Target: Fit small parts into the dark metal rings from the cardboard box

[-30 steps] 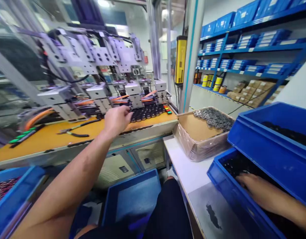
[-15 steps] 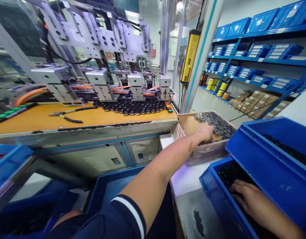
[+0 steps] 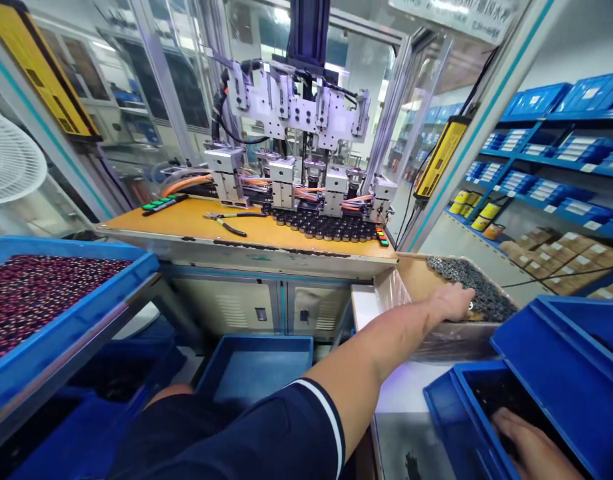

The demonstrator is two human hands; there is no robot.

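My left hand [image 3: 454, 301] reaches across into a plastic-lined cardboard box [image 3: 411, 273] on the right. Its fingers are curled down, and a small shiny metal ring [image 3: 470, 306] shows at the fingertips. Beside it in the box lies a heap of small metal rings [image 3: 469, 280]. My right hand [image 3: 524, 433] is down inside a blue bin [image 3: 439, 407] with dark small parts, too dim to make out. Its fingertips are hidden among them, so its grip does not show.
Ahead, a machine bench [image 3: 186, 230] carries pliers [image 3: 231, 223], rows of black round parts [image 3: 326, 225] and clamping fixtures [image 3: 281, 180]. A blue tray of dark red parts [image 3: 46, 287] stands left. Another blue bin [image 3: 541, 353] overlaps the right-hand bin. An empty-looking blue tray [image 3: 266, 343] sits below.
The view has swung left, bringing the tray of red parts and a fan into sight. My left hand stays in the cardboard box, a ring now showing at its fingertips. My right hand remains in the bin.
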